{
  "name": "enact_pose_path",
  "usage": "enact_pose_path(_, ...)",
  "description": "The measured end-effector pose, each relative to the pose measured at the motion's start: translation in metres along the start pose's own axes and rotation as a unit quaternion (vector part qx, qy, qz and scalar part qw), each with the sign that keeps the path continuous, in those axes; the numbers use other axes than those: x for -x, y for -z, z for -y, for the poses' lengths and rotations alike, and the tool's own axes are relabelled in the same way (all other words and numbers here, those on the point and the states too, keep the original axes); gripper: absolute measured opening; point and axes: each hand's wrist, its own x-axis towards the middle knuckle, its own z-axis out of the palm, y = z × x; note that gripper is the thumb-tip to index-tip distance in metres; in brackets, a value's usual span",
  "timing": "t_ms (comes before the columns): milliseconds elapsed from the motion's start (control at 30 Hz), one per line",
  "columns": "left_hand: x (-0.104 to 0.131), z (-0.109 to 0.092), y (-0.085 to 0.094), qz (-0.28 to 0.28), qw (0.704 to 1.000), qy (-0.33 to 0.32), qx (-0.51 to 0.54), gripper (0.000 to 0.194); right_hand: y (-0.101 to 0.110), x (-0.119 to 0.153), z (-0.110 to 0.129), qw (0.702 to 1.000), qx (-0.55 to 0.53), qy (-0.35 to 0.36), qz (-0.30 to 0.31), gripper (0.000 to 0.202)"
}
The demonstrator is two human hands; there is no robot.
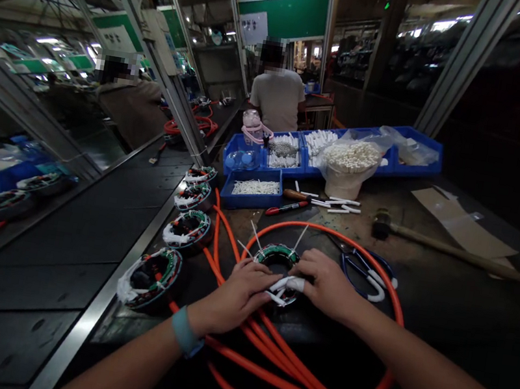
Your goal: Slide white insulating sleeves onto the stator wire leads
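Observation:
A ring-shaped motor stator (275,251) with green insulation lies on the bench in front of me. Several thin white cable ties (256,235) stick up from its far rim. White sleeved wires (281,286) bunch along its near side. My left hand (244,294) is closed at the stator's left side, its fingertips pressing on the white sleeves. From the right, my right hand (322,283) pinches the same sleeves; something white covers one fingertip. Thick orange cable (361,240) loops around the stator and beneath my forearms. The stator's underside is hidden.
More stators (150,279) line the left, beside a conveyor (57,254). Behind are blue bins (249,202) of white parts and a bag of white sleeves (351,163). Scissors (361,270), a hammer (430,241) and a red marker (287,209) lie around. Two people sit farther off.

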Motion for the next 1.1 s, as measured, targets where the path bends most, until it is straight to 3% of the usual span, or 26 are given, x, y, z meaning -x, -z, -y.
enact_pose_path(133, -0.009, -0.005, -0.005, -0.060, 0.995, 0.083, -0.011, 0.026, 0.003, -0.001, 0.002, 1.000, -0.005, -0.020, 0.010, 0.003)
enact_pose_path(267, -0.015, -0.011, -0.009, -0.072, 0.991, 0.112, -0.018, 0.018, 0.012, 0.004, 0.012, 1.000, 0.003, -0.014, 0.028, 0.008)
enact_pose_path(433, -0.012, -0.010, -0.010, -0.088, 0.992, 0.095, -0.011, 0.013, 0.006, 0.013, 0.036, 0.995, 0.059, 0.080, 0.018, 0.055)
enact_pose_path(567, -0.006, -0.006, -0.011, -0.076, 0.995, 0.062, -0.007, 0.018, -0.004, 0.008, 0.037, 0.995, 0.052, 0.081, 0.021, 0.031)
enact_pose_path(667, -0.005, -0.002, -0.013, -0.073, 0.997, 0.035, 0.005, 0.025, -0.003, 0.001, 0.028, 1.000, -0.010, 0.025, 0.017, 0.024)
enact_pose_path(767, -0.008, -0.002, -0.016, -0.109, 0.991, 0.078, 0.006, 0.018, -0.001, -0.006, 0.024, 0.996, -0.072, -0.031, 0.033, 0.021)
enact_pose_path(833, -0.010, -0.006, -0.018, -0.124, 0.986, 0.107, 0.010, 0.010, 0.001, -0.010, 0.019, 0.994, -0.099, -0.032, 0.044, 0.017)
enact_pose_path(900, -0.010, -0.009, -0.020, -0.130, 0.985, 0.115, 0.016, 0.008, 0.008, -0.015, 0.004, 0.987, -0.144, -0.013, 0.075, 0.011)
enact_pose_path(967, -0.008, -0.010, -0.023, -0.141, 0.984, 0.106, 0.012, 0.010, 0.022, -0.023, -0.029, 0.980, -0.172, -0.012, 0.096, 0.015)
enact_pose_path(1000, -0.007, -0.010, -0.024, -0.147, 0.985, 0.094, 0.005, 0.011, 0.031, -0.028, -0.052, 0.986, -0.148, -0.039, 0.063, 0.019)
enact_pose_path(1067, -0.004, -0.007, -0.027, -0.159, 0.985, 0.069, -0.015, 0.014, 0.048, -0.041, -0.102, 0.987, 0.065, -0.127, -0.072, 0.022)
enact_pose_path(1100, -0.003, -0.005, -0.029, -0.163, 0.985, 0.058, -0.026, 0.015, 0.055, -0.046, -0.126, 0.967, 0.192, -0.148, -0.078, 0.025)
